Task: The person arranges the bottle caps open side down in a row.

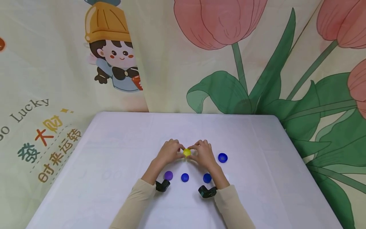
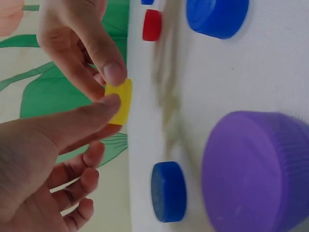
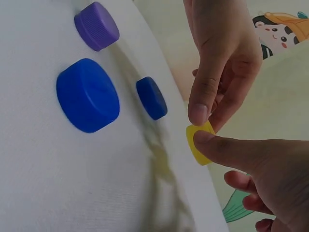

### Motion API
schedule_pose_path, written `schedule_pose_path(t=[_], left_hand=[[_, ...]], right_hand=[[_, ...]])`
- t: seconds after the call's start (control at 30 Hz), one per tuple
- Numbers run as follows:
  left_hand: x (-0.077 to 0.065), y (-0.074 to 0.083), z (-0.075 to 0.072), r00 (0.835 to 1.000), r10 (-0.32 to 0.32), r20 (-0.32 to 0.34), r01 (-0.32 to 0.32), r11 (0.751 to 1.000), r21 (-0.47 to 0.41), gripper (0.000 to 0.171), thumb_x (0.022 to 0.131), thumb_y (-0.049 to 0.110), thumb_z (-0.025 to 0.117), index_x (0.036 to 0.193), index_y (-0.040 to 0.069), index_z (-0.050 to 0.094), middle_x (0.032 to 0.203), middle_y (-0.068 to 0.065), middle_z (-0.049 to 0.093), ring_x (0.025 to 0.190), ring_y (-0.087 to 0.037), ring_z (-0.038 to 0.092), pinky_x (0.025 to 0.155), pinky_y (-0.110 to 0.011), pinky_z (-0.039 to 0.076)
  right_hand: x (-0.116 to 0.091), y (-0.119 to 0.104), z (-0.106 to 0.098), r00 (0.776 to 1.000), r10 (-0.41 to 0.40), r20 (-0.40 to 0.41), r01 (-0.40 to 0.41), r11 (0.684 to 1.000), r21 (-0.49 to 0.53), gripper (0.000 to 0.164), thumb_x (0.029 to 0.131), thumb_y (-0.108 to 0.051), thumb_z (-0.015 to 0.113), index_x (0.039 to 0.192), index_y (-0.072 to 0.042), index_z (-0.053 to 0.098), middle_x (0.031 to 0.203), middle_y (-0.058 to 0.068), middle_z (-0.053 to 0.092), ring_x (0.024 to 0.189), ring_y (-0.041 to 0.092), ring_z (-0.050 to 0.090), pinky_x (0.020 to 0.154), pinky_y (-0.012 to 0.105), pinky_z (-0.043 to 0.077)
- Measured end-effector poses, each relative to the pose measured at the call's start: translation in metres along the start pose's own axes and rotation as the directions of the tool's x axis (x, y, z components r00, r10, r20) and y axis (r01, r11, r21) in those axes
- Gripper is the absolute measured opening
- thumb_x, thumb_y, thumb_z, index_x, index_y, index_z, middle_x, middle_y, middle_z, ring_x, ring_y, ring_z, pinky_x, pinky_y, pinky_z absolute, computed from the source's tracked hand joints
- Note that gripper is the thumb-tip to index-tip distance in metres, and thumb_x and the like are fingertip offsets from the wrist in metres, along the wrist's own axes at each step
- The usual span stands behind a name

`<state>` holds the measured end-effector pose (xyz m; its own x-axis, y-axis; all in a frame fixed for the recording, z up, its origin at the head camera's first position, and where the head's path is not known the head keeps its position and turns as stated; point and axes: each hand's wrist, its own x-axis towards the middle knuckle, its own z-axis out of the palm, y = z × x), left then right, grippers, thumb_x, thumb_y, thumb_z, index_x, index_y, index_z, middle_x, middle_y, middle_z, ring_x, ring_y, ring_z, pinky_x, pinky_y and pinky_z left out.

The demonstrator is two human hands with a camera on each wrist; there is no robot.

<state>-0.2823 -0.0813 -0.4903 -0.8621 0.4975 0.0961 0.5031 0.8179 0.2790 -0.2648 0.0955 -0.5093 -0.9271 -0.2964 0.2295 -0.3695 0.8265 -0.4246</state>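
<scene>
Left hand [image 1: 169, 151] and right hand [image 1: 204, 154] each pinch the yellow cap [image 1: 187, 153], held between them above the worktop [image 1: 123, 140]. The 2 grips should press lightly and evenly, or the small cap could tilt or slip.

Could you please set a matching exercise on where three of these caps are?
Things
1. yellow round plastic cap
2. purple round plastic cap
3. red round plastic cap

Places
A. on the white flat tabletop, showing only in the left-wrist view
B. pinched by the left hand and right hand
C. beside the black left-wrist camera

Pairs: 1-B; 2-C; 3-A
</scene>
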Motion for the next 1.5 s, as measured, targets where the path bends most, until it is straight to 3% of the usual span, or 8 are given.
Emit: schedule_pose_path(t=[0.17,0.47,0.67,0.87,1.0,1.17,1.3,1.5], left_hand=[[-0.008,0.005,-0.015,0.99,0.069,-0.122,-0.078,0.994,-0.072,0.029,0.076,0.033,0.075,0.097,0.014,0.072,0.079,0.0,0.056,0.074,-0.014,0.044,0.066,-0.029,0.036],[-0.026,0.029,-0.044,0.926,0.131,-0.353,-0.217,0.952,-0.215,0.03,0.076,0.031,0.076,0.099,0.013,0.071,0.082,0.002,0.054,0.08,-0.012,0.045,0.07,-0.03,0.039],[-0.037,0.044,-0.058,0.884,0.192,-0.426,-0.31,0.923,-0.227,0.032,0.073,0.029,0.079,0.098,0.011,0.071,0.083,0.002,0.054,0.081,-0.011,0.046,0.072,-0.03,0.039],[-0.042,0.053,-0.065,0.866,0.219,-0.45,-0.346,0.912,-0.222,0.032,0.072,0.027,0.08,0.098,0.011,0.071,0.083,0.004,0.054,0.081,-0.01,0.046,0.074,-0.031,0.039],[-0.043,0.055,-0.065,0.877,0.197,-0.439,-0.33,0.91,-0.251,0.032,0.072,0.028,0.08,0.098,0.012,0.071,0.083,0.004,0.054,0.081,-0.012,0.047,0.073,-0.031,0.04],[-0.045,0.058,-0.064,0.938,0.061,-0.34,-0.207,0.887,-0.413,0.031,0.075,0.029,0.077,0.102,0.015,0.07,0.081,0.005,0.055,0.077,-0.014,0.05,0.062,-0.026,0.042],[-0.044,0.062,-0.063,0.975,-0.084,-0.205,-0.05,0.818,-0.573,0.026,0.08,0.033,0.072,0.1,0.017,0.071,0.076,0.005,0.055,0.072,-0.014,0.051,0.055,-0.025,0.041],[-0.041,0.065,-0.058,0.985,-0.173,-0.009,0.115,0.687,-0.718,0.027,0.083,0.034,0.069,0.097,0.011,0.072,0.078,0.003,0.061,0.074,-0.017,0.051,0.062,-0.027,0.04]], right_hand=[[-0.007,-0.005,-0.024,0.997,-0.038,-0.073,0.043,0.997,0.059,0.036,0.073,-0.035,0.078,0.104,-0.018,0.072,0.095,0.002,0.056,0.087,0.018,0.042,0.077,0.034,0.032],[-0.026,-0.023,-0.076,0.97,-0.121,-0.212,0.16,0.971,0.175,0.036,0.07,-0.025,0.081,0.104,-0.015,0.072,0.093,0.002,0.056,0.087,0.018,0.041,0.077,0.037,0.032],[-0.042,-0.032,-0.098,0.954,-0.158,-0.253,0.207,0.962,0.178,0.036,0.069,-0.022,0.082,0.103,-0.014,0.073,0.093,0.002,0.057,0.087,0.017,0.041,0.076,0.038,0.032],[-0.049,-0.036,-0.108,0.946,-0.178,-0.271,0.23,0.958,0.173,0.038,0.066,-0.021,0.084,0.102,-0.013,0.073,0.094,0.003,0.057,0.087,0.016,0.041,0.075,0.039,0.032],[-0.05,-0.034,-0.109,0.946,-0.175,-0.272,0.229,0.957,0.179,0.037,0.067,-0.023,0.084,0.101,-0.014,0.073,0.094,0.001,0.057,0.087,0.015,0.041,0.075,0.038,0.032],[-0.052,-0.031,-0.106,0.949,-0.166,-0.268,0.219,0.959,0.181,0.036,0.067,-0.022,0.084,0.101,-0.014,0.073,0.093,0.001,0.057,0.087,0.015,0.041,0.075,0.037,0.031],[-0.053,-0.03,-0.104,0.949,-0.164,-0.27,0.217,0.96,0.179,0.036,0.067,-0.023,0.084,0.1,-0.015,0.073,0.093,-0.001,0.057,0.088,0.014,0.041,0.075,0.037,0.031],[-0.055,-0.029,-0.104,0.952,-0.154,-0.263,0.21,0.957,0.199,0.036,0.067,-0.023,0.084,0.1,-0.015,0.073,0.092,-0.002,0.057,0.088,0.013,0.04,0.075,0.037,0.031]])
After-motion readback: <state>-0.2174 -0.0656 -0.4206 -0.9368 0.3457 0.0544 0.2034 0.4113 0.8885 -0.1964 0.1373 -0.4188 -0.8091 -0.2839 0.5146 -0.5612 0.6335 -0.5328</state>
